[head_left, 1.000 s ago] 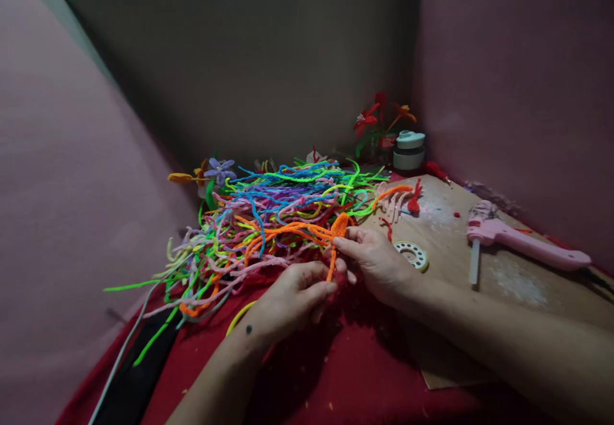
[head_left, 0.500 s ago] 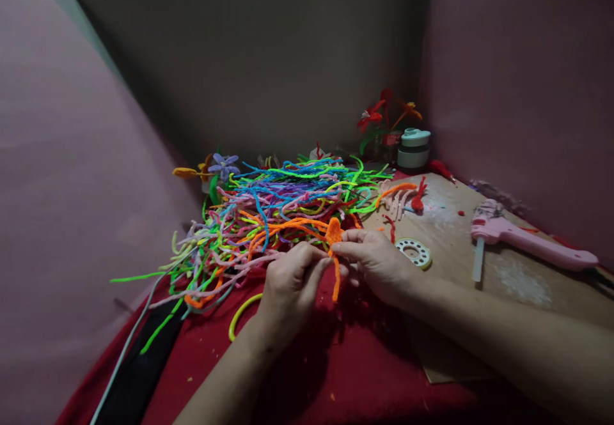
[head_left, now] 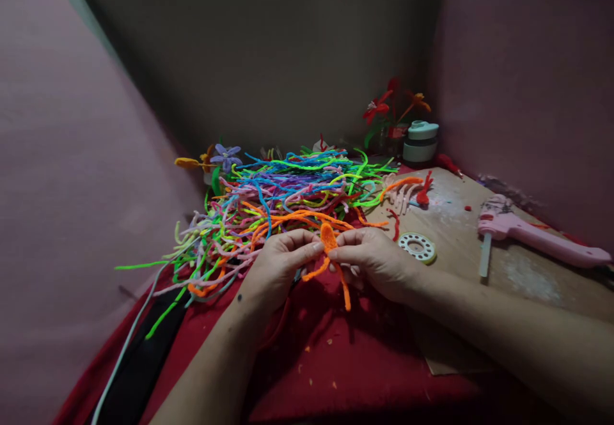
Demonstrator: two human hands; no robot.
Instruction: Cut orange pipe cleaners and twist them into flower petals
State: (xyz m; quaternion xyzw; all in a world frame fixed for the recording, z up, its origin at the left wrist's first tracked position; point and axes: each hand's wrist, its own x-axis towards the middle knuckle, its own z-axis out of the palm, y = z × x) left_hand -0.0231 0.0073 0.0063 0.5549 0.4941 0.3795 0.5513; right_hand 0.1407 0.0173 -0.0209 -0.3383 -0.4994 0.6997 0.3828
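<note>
An orange pipe cleaner (head_left: 328,236) is folded into a narrow petal-like loop at the top, with two loose ends pointing down, one left and one straight. My right hand (head_left: 377,259) pinches it from the right, just below the loop. From the left, my left hand (head_left: 283,260) is closed, thumb and index fingertip meeting at the loop's edge. Some of the fingers behind the piece are hidden. Just beyond both hands lies a big heap of multicoloured pipe cleaners (head_left: 292,185), with several orange strands nearest.
A pink glue gun (head_left: 542,233) lies on a brown board (head_left: 451,220) at right, beside a white disc with holes (head_left: 417,247). Behind stand red flowers (head_left: 377,107), a light-green-lidded container (head_left: 421,142) and a purple flower (head_left: 225,156). Red cloth (head_left: 364,367) covers the table; a white cable (head_left: 125,342) runs at left.
My left hand has shifted from below the orange loop to its left side. One loose end now swings out to the left, while my right hand keeps its pinch.
</note>
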